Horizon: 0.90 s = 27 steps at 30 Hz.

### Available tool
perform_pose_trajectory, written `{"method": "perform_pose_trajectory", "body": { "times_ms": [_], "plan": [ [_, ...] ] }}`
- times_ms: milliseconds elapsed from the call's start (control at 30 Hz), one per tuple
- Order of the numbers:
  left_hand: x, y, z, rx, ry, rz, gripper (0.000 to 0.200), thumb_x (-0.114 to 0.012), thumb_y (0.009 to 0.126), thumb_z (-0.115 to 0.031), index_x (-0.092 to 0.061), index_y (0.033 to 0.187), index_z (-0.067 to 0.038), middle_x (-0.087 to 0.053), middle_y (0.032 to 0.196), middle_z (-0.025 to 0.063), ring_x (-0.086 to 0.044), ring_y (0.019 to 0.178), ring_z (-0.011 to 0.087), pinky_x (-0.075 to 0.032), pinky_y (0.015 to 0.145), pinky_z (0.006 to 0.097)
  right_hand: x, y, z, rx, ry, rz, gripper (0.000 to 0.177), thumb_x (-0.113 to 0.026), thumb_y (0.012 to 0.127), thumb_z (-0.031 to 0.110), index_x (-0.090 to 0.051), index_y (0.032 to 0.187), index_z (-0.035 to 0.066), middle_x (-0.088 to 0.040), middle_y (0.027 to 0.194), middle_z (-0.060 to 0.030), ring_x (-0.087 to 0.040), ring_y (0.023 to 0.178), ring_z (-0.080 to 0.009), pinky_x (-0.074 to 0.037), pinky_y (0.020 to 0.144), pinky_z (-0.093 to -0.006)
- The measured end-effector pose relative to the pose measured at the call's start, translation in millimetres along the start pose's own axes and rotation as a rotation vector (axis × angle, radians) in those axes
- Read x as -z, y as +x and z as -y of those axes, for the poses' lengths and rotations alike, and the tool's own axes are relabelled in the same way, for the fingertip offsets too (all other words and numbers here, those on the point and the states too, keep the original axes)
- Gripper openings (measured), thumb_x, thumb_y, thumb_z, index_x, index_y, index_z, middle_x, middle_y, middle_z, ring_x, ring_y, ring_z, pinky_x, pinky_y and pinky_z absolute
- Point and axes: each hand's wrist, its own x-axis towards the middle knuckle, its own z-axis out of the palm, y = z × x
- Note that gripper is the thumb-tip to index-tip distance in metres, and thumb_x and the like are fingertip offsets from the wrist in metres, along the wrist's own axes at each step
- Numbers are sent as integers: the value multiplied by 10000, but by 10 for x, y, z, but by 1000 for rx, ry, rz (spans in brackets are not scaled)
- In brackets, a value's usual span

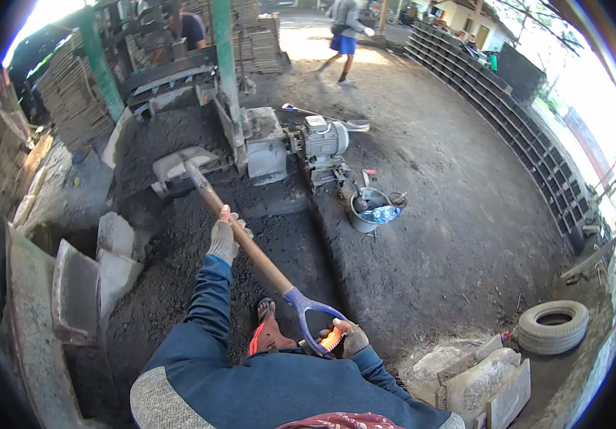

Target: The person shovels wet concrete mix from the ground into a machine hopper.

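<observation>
I hold a shovel [253, 252] with a wooden shaft and a purple D-shaped handle. My left hand [229, 232], in a grey fingerless glove, is closed around the shaft below the blade. At the orange grip of the handle, my right hand [351, 337] is wrapped, gloved too. The metal blade [183, 163] points away from me, at the front edge of a bin of dark, loose soil-like material [165, 136]. More of this dark material [201, 250] covers the ground under the shaft.
An electric motor [326, 137] stands right of the bin, with a bucket [369, 222] holding a plastic bottle nearby. Another shovel [329, 118] lies behind it. A tyre [553, 327] and slabs [480, 386] sit at right. A person [347, 39] walks at the back.
</observation>
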Motion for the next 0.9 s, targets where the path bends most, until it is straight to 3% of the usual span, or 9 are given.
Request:
{"method": "perform_pose_trajectory", "body": {
  "times_ms": [67, 100, 167, 267, 300, 467, 633, 833, 900],
  "plan": [
    [-225, -290, -217, 5, -27, 40, 445, -636, 874, -537, -467, 922, -128, -513, 680, 58, -552, 548, 248, -535, 531, 440, -73, 6, -24, -12, 25, -18, 236, -682, 836, 230, -583, 975, 67, -663, 841, -179, -660, 751, -362, -571, 748, -536],
    [-215, -398, 289, 47, -118, 23, 446, -647, 869, -531, -463, 922, -128, -526, 700, 64, -560, 567, 250, -539, 538, 442, 149, -311, 169, -35, 3, -99, 237, -678, 843, 216, -577, 978, 49, -662, 841, -186, -663, 753, -371, -575, 742, -537],
    [-208, -349, 37, 68, -177, 106, 468, -649, 856, -557, -473, 920, -128, -537, 712, 68, -568, 586, 256, -545, 579, 459, 28, -165, 114, -68, 112, -55, 240, -670, 856, 188, -566, 984, 14, -661, 840, -200, -670, 756, -388, -583, 731, -537],
    [-284, -322, -166, 162, -370, 40, 539, -533, 879, -666, -507, 891, -127, -546, 707, 65, -577, 605, 261, -532, 650, 490, -301, -144, 122, -49, 188, -172, 157, -654, 838, 186, -556, 876, 70, -638, 759, -144, -631, 688, -335, -556, 665, -491],
    [-263, -293, -140, 166, -413, 75, 603, -460, 880, -729, -509, 892, -128, -544, 690, 59, -572, 573, 244, -516, 586, 455, -318, -121, 131, -38, 202, -219, 151, -655, 829, 198, -557, 841, 83, -636, 747, -131, -621, 680, -323, -546, 650, -482],
    [-437, -192, -252, 184, -372, 18, 674, -431, 822, -813, -468, 890, -144, -526, 628, 41, -536, 456, 209, -479, 463, 415, -436, -82, 214, 41, 189, -230, 151, -615, 836, 205, -528, 745, 122, -536, 639, -49, -564, 600, -250, -507, 612, -452],
    [-322, 453, -461, 209, -345, -59, 693, -469, 787, -833, -470, 893, -147, -521, 596, 35, -538, 435, 215, -477, 437, 427, -788, 387, 254, 16, 247, -231, 152, -606, 800, 186, -501, 702, 137, -498, 593, -26, -519, 569, -234, -488, 625, -455],
    [-23, 1574, -782, 204, -355, 47, 684, -447, 798, -832, -486, 847, -151, -512, 598, 28, -522, 436, 218, -476, 454, 437, -1565, 1297, 336, 51, 222, -307, 203, -596, 783, 193, -477, 646, 103, -504, 612, -69, -524, 584, -246, -495, 643, -438],
    [-21, 1903, -1019, 167, -261, 20, 689, -440, 796, -837, -475, 847, -151, -506, 601, 26, -514, 438, 214, -476, 463, 437, -1626, 1707, 268, 14, 310, -169, 205, -591, 795, 213, -481, 660, 103, -502, 616, -67, -533, 609, -252, -495, 673, -437]
  ]
}}
